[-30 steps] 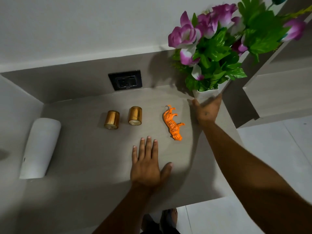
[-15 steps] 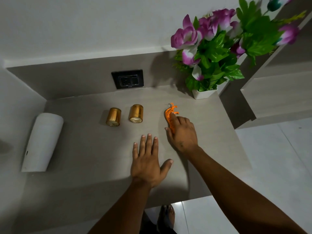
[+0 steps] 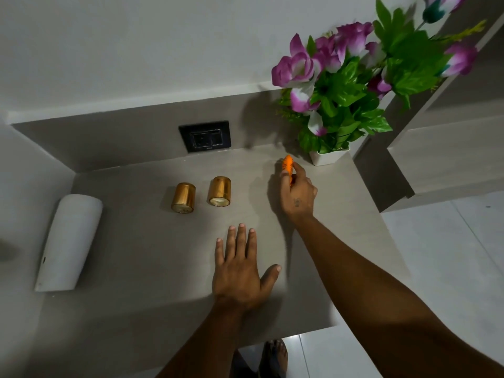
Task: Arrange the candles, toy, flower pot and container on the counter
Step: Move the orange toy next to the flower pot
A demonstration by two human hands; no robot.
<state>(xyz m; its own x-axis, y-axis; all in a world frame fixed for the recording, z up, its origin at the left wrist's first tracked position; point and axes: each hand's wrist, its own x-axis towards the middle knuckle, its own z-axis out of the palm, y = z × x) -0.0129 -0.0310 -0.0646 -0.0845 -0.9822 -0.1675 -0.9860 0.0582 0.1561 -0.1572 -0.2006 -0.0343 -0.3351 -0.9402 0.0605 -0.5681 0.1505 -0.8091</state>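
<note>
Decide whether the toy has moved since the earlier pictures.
Yes. The toy, now in the right hand, has gone back toward the flower pot, farther from the candles.

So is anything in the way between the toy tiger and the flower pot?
Nothing visible. The right hand holds the orange toy just left of the white flower pot, with only bare counter between them.

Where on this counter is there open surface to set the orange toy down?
Bare counter lies between the white container and the left hand, and between the gold candles and the wall socket. It is crowded by the flower pot, where the right hand holds the toy.
</note>
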